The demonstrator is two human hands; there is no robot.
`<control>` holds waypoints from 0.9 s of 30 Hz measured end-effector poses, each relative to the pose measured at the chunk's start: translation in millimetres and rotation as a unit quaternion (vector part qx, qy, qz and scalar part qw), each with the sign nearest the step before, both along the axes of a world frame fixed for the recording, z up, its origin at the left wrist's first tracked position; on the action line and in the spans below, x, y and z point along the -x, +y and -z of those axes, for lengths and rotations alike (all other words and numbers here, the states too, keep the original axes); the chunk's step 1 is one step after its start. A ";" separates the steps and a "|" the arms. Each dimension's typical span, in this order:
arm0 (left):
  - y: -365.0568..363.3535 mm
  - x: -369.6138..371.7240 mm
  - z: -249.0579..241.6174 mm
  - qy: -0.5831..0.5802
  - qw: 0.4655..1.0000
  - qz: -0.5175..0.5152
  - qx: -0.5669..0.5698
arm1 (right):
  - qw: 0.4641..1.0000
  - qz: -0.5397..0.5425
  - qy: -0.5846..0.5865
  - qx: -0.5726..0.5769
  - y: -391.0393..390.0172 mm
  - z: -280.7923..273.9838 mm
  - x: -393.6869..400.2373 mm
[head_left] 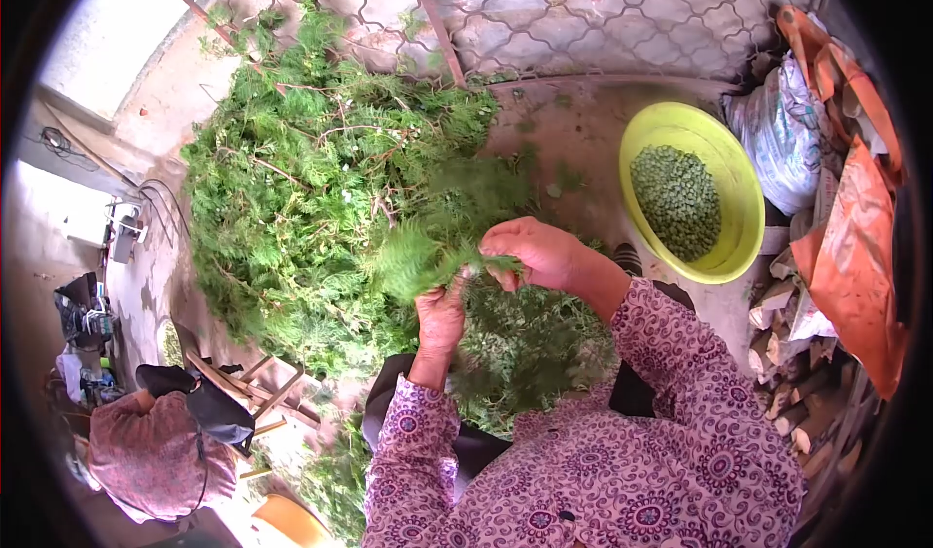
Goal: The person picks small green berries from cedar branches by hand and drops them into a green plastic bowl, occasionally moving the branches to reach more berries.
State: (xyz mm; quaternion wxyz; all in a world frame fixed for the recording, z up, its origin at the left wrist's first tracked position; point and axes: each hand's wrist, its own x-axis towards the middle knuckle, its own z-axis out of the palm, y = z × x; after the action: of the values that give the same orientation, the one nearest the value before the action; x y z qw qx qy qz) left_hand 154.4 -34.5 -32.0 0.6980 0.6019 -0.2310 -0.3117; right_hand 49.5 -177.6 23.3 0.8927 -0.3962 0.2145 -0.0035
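Over the heap of cut evergreen branches [301, 198], my left hand [441, 317] is closed on a feathery green sprig [413, 261], which is partly blurred. My right hand [539, 252] pinches at the same sprig's right side, close to the left fingertips. Whatever lies between the right thumb and fingers is too small to make out. More dark green foliage [530, 354] lies across my lap beneath both hands. To the right, a yellow-green basin [742, 242] holds a pile of small, round green cones or seed pods [675, 198].
A metal lattice fence [583, 18] runs along the far side. White sacks [782, 130], an orange sheet [850, 266] and stacked firewood [797, 412] line the right. At lower left another person [155, 451] sits near a wooden stool [258, 388] and an orange container [290, 521].
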 end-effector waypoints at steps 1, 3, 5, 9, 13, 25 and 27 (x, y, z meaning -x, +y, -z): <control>0.5 -4.1 -2.3 0.031 0.998 0.005 0.047 | 1.000 0.005 0.024 0.018 -1.0 -3.9 1.6; -2.8 -10.7 -11.1 0.104 0.990 -0.038 0.089 | 0.998 0.004 0.035 0.056 -1.9 -1.9 3.2; -2.7 -7.6 -26.3 0.114 0.989 -0.015 0.093 | 0.994 0.000 0.046 0.095 -0.8 -1.8 3.6; -0.7 -2.0 -29.0 0.189 0.979 0.065 0.035 | 0.998 0.009 0.056 0.029 -0.2 0.4 1.5; -1.7 -10.5 -18.8 0.258 0.965 0.051 -0.019 | 0.997 -0.003 0.054 0.061 0.2 0.8 0.6; 0.0 -23.5 -29.7 0.308 0.949 -0.013 -0.059 | 0.987 -0.099 -0.124 0.018 0.7 -18.8 20.4; -2.4 -21.1 -24.6 0.298 0.953 -0.006 -0.053 | 0.989 -0.088 -0.079 0.092 4.2 -28.6 16.5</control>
State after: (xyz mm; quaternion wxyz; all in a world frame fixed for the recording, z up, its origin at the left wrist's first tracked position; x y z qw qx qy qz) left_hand 175.5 -36.9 -7.4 0.7041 0.5193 0.0078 -0.4842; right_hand 33.0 -173.4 51.9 0.8636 -0.4924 0.1058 0.0243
